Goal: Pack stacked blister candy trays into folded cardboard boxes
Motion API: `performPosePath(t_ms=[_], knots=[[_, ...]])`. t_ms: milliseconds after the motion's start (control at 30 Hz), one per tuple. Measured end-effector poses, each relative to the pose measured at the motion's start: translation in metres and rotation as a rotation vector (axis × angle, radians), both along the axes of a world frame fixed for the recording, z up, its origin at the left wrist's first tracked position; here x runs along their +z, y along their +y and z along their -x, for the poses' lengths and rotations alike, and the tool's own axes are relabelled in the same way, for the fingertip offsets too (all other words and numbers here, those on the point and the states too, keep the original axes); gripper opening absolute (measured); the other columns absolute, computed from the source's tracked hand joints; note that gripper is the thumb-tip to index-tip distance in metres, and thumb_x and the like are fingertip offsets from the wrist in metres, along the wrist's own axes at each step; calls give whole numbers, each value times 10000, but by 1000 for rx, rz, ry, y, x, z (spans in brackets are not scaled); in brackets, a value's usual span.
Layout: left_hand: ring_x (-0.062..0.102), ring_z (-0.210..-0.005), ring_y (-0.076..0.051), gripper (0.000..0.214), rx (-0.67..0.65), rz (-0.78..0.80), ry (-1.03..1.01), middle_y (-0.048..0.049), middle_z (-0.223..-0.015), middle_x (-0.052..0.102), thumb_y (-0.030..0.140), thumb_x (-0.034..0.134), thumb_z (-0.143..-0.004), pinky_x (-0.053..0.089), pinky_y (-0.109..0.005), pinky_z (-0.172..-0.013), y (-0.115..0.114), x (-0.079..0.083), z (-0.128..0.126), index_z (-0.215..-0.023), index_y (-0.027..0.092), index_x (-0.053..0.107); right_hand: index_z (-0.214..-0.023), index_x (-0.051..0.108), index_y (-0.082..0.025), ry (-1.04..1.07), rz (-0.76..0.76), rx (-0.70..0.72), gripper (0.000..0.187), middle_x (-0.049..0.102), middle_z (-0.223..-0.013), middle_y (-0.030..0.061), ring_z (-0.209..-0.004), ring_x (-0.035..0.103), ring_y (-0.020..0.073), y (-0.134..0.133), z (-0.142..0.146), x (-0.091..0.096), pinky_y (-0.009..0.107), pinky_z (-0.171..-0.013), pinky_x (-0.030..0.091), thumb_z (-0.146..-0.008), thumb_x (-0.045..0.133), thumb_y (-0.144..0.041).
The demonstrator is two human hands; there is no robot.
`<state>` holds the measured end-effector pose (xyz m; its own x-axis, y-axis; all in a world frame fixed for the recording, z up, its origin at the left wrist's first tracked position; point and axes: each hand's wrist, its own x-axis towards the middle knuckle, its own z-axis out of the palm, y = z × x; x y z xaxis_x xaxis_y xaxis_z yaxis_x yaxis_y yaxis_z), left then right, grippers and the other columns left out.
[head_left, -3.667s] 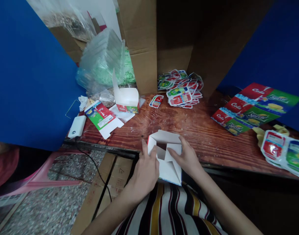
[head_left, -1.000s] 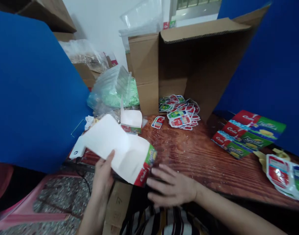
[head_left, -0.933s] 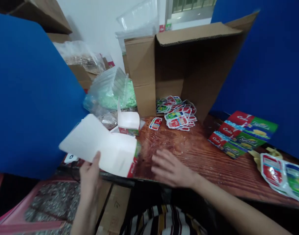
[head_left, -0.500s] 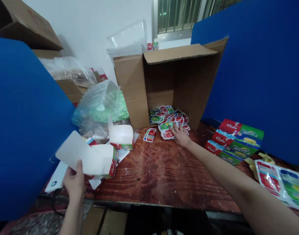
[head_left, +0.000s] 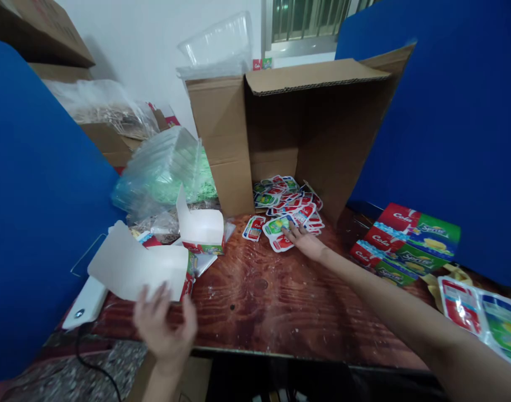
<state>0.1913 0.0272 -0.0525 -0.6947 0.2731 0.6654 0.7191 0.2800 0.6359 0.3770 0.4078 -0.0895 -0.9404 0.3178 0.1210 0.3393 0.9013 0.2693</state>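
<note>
My left hand point(head_left: 165, 322) is at the table's near left edge, fingers spread, fingertips just under a folded white carton point(head_left: 142, 268) with red and green print; the carton lies on the table. My right hand point(head_left: 302, 240) reaches far across the wooden table point(head_left: 289, 296), fingers flat on a red and green packet point(head_left: 277, 231) drawn out of the pile of small packets point(head_left: 289, 196) at the mouth of the big cardboard box point(head_left: 280, 128).
Another open white carton point(head_left: 199, 229) stands behind the first. A bag of green material point(head_left: 163, 170) lies at the left. Printed flat cartons point(head_left: 406, 240) and larger packets point(head_left: 481, 312) lie at the right. Blue panels stand on both sides. A white device point(head_left: 84, 301) with a cable sits left.
My left hand set the folded carton down on the left and opened. My right hand went out to the packet pile and slid a packet toward me. The camera tilted up.
</note>
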Motion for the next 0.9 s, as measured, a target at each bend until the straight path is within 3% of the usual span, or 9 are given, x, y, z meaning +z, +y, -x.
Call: performPosePath(t_ms=[100, 233, 367, 467, 567, 633, 767, 833, 900], knots=[[426, -1297, -298, 317, -287, 195, 142, -94, -1108, 609, 185, 583, -826, 337, -534, -1082, 37, -13, -36, -1137, 234, 544, -1499, 274, -210, 34, 11, 19, 724, 223, -1549, 198, -1310, 433, 386, -24, -15, -12, 527, -946, 492, -821, 360, 30], [322, -1389, -277, 381, -616, 473, 83, -128, -1353, 503, 273, 476, -923, 331, -492, -1109, 83, -26, -75, -1299, 221, 514, -1499, 271, -236, 70, 3, 64, 717, 286, -1533, 184, -1334, 398, 387, -68, -38, -26, 527, -956, 487, -839, 372, 24], [136, -1450, -378, 580, -690, 720, 19, -165, -1572, 182, 452, 476, -917, 270, -605, -1101, 108, -43, -97, -1447, 245, 365, -1477, 329, -193, 114, 59, 106, 663, 258, -1537, 210, -1349, 372, 391, -120, -62, -24, 571, -1031, 397, -846, 444, -25], [130, -1444, -405, 567, -672, 827, 7, -169, -1584, 147, 440, 502, -906, 253, -642, -1089, 110, -56, -102, -1424, 233, 401, -1411, 454, -219, 84, 249, 97, 586, 311, -1522, 194, -1344, 378, 393, -139, -78, 3, 590, -1039, 363, -839, 549, -134], [171, -1433, -409, 543, -683, 843, 26, -171, -1583, 156, 417, 544, -887, 255, -648, -1085, 104, -61, -100, -1387, 229, 447, -1262, 608, -247, 103, 564, 110, 432, 582, -1329, 125, -1194, 555, 313, -125, -78, 44, 468, -989, 447, -860, 586, -404], [185, -1429, -402, 532, -709, 834, 16, -166, -1577, 179, 435, 558, -875, 257, -641, -1089, 99, -59, -95, -1361, 234, 477, -1238, 615, -227, 275, 666, -36, 418, 697, -1126, 89, -978, 662, 235, -104, -66, 66, 366, -880, 509, -937, 442, -459], [200, -1426, -392, 505, -734, 859, -3, -147, -1564, 222, 440, 571, -864, 222, -643, -1103, 88, -47, -85, -1328, 248, 515, -1382, 474, -136, 539, 361, -274, 570, 534, -1362, 164, -1219, 504, 313, -58, -17, 71, 431, -1013, 390, -946, 380, -489], [215, -1420, -396, 502, -729, 906, -11, -149, -1555, 243, 434, 581, -857, 204, -653, -1102, 82, -41, -80, -1320, 248, 525, -1457, 360, -128, 365, 303, -341, 652, 430, -1448, 195, -1293, 406, 370, -43, 9, 61, 515, -1032, 333, -931, 388, -513], [226, -1418, -393, 503, -718, 947, -18, -149, -1542, 273, 425, 598, -848, 189, -652, -1106, 74, -36, -74, -1315, 251, 532, -1447, 384, -147, 158, 319, -391, 638, 474, -1405, 207, -1254, 428, 404, -36, 28, 50, 589, -992, 327, -932, 363, -524]])
